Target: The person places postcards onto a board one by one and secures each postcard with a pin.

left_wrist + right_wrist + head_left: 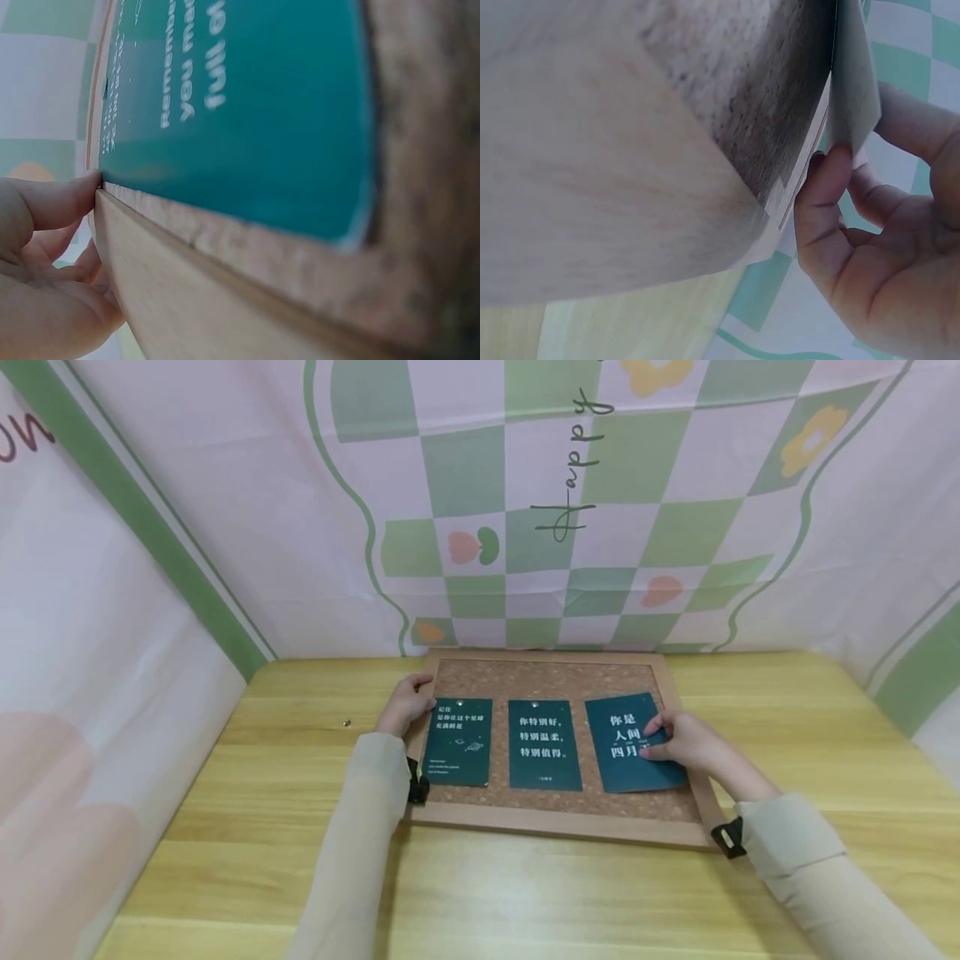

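Observation:
A cork board [540,677] in a wooden frame lies on the table, bearing dark green cards with white writing. The left card [459,743] and middle card [543,747] each have a small pin near the top edge. My left hand [405,703] grips the frame's left side, its thumb by the left card's edge; in the left wrist view the other fingers curl outside the frame. My right hand [686,742] pinches the right card [626,760], which sits slightly turned. Its pale back [853,82] shows in the right wrist view, tilted up from the cork.
A small metallic pin [347,722] lies on the wooden table [300,827] left of the board. Behind the board hangs a checked green and white cloth [540,552], with more cloth at both sides.

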The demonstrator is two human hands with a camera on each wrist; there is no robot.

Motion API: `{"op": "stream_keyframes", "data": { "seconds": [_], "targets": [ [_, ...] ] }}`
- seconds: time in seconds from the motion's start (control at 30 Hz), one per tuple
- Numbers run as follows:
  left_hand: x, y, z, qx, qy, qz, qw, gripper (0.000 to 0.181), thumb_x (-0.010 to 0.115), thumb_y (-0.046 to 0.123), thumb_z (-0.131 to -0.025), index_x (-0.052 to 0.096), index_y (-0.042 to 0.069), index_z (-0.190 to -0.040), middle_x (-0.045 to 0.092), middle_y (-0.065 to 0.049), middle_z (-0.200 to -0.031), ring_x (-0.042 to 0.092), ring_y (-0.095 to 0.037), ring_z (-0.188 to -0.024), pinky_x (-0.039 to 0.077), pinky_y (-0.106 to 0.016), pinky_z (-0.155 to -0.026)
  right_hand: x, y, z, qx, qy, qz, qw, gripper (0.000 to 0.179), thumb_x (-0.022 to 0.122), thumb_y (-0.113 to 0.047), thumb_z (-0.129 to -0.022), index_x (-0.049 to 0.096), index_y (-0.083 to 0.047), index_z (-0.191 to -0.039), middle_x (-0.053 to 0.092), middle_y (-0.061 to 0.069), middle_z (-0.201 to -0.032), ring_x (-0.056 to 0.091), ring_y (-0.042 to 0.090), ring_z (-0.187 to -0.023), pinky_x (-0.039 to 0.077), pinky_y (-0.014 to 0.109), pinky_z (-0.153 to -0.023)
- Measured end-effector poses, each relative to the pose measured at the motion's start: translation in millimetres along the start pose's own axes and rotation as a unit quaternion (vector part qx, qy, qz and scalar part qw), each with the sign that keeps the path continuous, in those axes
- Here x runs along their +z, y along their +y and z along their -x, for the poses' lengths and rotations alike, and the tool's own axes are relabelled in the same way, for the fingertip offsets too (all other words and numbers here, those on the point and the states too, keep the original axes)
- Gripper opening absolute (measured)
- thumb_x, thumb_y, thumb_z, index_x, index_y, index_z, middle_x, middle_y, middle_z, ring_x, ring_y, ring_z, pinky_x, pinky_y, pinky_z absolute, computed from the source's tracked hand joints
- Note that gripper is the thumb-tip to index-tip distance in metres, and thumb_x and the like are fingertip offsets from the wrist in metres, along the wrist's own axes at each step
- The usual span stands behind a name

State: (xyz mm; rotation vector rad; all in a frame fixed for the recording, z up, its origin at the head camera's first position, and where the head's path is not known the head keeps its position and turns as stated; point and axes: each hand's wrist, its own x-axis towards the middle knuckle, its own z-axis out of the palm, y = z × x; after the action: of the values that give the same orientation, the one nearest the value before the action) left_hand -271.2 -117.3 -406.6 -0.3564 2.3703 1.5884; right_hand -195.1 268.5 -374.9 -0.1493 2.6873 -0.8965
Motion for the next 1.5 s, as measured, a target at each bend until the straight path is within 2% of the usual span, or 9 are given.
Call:
{"op": "stream_keyframes", "data": {
  "seconds": [0.37,0.57,0.7,0.87,1.0,1.27,1.5],
  "targets": [
    [0.6,-2.1,-0.2,0.007,0.008,-0.012,0.9999,0.053,0.050,-0.002,-0.094,0.039,0.010,-0.145,0.028,-0.013,-0.157,0.024,-0.029,-0.146,0.026,-0.043,-0.119,1.8,3.5,0.0,-0.003,0.001,0.007,1.0000,0.038,0.072,-0.008,-0.082,0.051,0.011,-0.108,0.040,0.012,-0.082,0.040,0.024,-0.077,0.032,0.030,-0.064],
    [2.5,-5.8,-1.8,-0.009,0.007,-0.007,0.9999,0.053,0.050,-0.001,-0.094,0.040,0.012,-0.144,0.030,-0.012,-0.156,0.028,-0.028,-0.144,0.025,-0.043,-0.119,4.5,4.8,1.0,0.003,-0.002,0.012,0.9999,0.041,0.072,-0.007,-0.081,0.050,0.012,-0.110,0.041,0.015,-0.084,0.041,0.027,-0.078,0.035,0.032,-0.066],
    [3.2,-6.9,-2.0,-0.015,0.008,-0.010,0.9998,0.053,0.050,0.000,-0.095,0.040,0.013,-0.144,0.030,-0.012,-0.155,0.029,-0.028,-0.143,0.024,-0.044,-0.119,5.2,4.8,1.0,0.002,0.000,0.024,0.9997,0.044,0.073,-0.007,-0.080,0.049,0.012,-0.111,0.049,0.029,-0.096,0.047,0.034,-0.085,0.044,0.040,-0.072],
    [2.5,-5.4,-2.8,-0.014,0.011,-0.011,0.9998,0.052,0.050,-0.001,-0.094,0.040,0.013,-0.144,0.030,-0.012,-0.156,0.028,-0.028,-0.143,0.024,-0.044,-0.119,5.2,4.3,-0.4,-0.004,0.000,0.045,0.9990,0.046,0.073,-0.009,-0.080,0.047,0.013,-0.112,0.051,0.040,-0.108,0.051,0.044,-0.096,0.047,0.054,-0.082],
    [2.3,-4.2,-3.0,-0.011,0.012,-0.011,0.9998,0.053,0.050,-0.001,-0.094,0.040,0.012,-0.144,0.030,-0.012,-0.156,0.027,-0.027,-0.144,0.025,-0.043,-0.119,5.0,3.8,-1.2,0.003,-0.006,0.052,0.9986,0.048,0.073,-0.010,-0.080,0.047,0.013,-0.113,0.048,0.044,-0.117,0.050,0.051,-0.107,0.046,0.059,-0.088],
    [1.7,-1.7,-2.6,0.000,0.012,-0.013,0.9998,0.054,0.049,-0.002,-0.094,0.038,0.012,-0.145,0.029,-0.013,-0.156,0.028,-0.028,-0.144,0.029,-0.043,-0.117,4.6,2.2,-3.3,0.005,-0.008,0.067,0.9977,0.050,0.073,-0.011,-0.080,0.046,0.014,-0.114,0.054,0.037,-0.107,0.052,0.036,-0.088,0.048,0.049,-0.079],
    [2.0,-2.2,-3.7,0.001,0.015,-0.017,0.9997,0.054,0.050,-0.002,-0.094,0.039,0.012,-0.145,0.029,-0.013,-0.156,0.028,-0.028,-0.144,0.028,-0.043,-0.118,4.5,0.6,-4.7,0.020,-0.011,0.092,0.9955,0.052,0.074,-0.014,-0.080,0.047,0.013,-0.115,0.052,0.038,-0.111,0.051,0.036,-0.088,0.047,0.050,-0.080]
  ]
}}
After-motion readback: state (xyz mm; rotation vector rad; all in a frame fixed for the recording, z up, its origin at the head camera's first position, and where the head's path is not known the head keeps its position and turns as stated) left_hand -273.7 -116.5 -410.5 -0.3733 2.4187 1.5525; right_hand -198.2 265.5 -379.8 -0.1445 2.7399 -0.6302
